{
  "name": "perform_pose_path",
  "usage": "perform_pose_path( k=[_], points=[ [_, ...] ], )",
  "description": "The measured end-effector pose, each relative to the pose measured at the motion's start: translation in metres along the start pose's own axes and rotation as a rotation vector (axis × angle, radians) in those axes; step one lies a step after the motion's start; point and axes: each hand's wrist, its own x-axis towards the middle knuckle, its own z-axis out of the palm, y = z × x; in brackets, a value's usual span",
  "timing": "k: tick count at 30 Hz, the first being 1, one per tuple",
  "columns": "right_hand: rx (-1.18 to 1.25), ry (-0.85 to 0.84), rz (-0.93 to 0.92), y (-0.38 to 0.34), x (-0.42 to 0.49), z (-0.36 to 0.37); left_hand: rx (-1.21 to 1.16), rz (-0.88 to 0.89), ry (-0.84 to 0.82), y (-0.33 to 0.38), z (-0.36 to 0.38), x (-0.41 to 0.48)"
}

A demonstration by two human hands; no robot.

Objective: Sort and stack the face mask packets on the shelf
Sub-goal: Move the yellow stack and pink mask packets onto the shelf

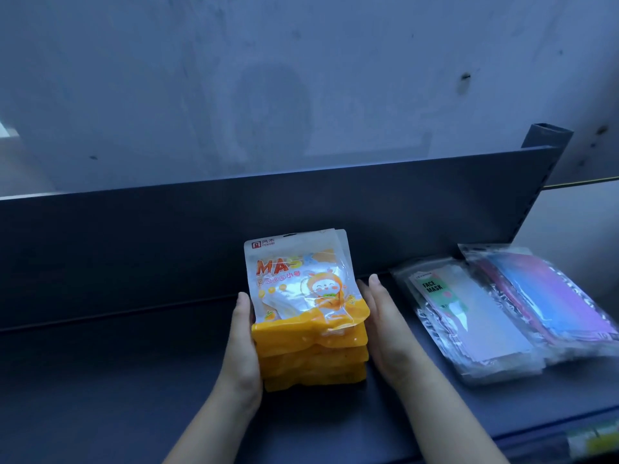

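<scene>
Stack of orange-and-white plastic mask packets point(308, 316) lies flat at mid-shelf on the dark blue metal shelf point(117, 380), near its back panel. Left hand point(243, 346) lies flat against the stack's left side; right hand point(383, 326) lies along its right side. Neither grip is closed: fingers straight, nothing clasped. To the right, well apart, lie a pile of clear plastic packets labelled FACE MASK point(469, 323) and, just beside it, a pile of clear packets of blue and pink masks point(542, 296).

A stack of orange packets point(310, 329), the top one printed "MASK" with a cartoon figure, lies flat on the dark shelf point(134, 380). To its right, apart from it, lie clear white-label packets point(469, 316) reading "FACE MASK". Clear blue-purple packets point(549, 296) touch their right side.
</scene>
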Motion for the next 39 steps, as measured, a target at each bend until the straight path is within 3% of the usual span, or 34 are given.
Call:
perform_pose_path(
  k=[9,18,27,39],
  points=[
    [0.0,0.066,0.013,0.009,0.015,0.007,0.054,0.002,0.134,-0.005,-0.001,0.017],
    [0.106,-0.008,0.003,0.001,0.015,0.003,0.011,-0.032,0.043,-0.005,-0.012,0.02],
    [0.08,-0.016,0.05,-0.005,0.025,0.006,0.066,-0.064,-0.168,0.014,-0.013,0.024],
    [-0.005,0.015,0.141,-0.011,0.048,0.01,0.033,-0.119,-0.104,0.02,-0.001,0.031]
  ],
)
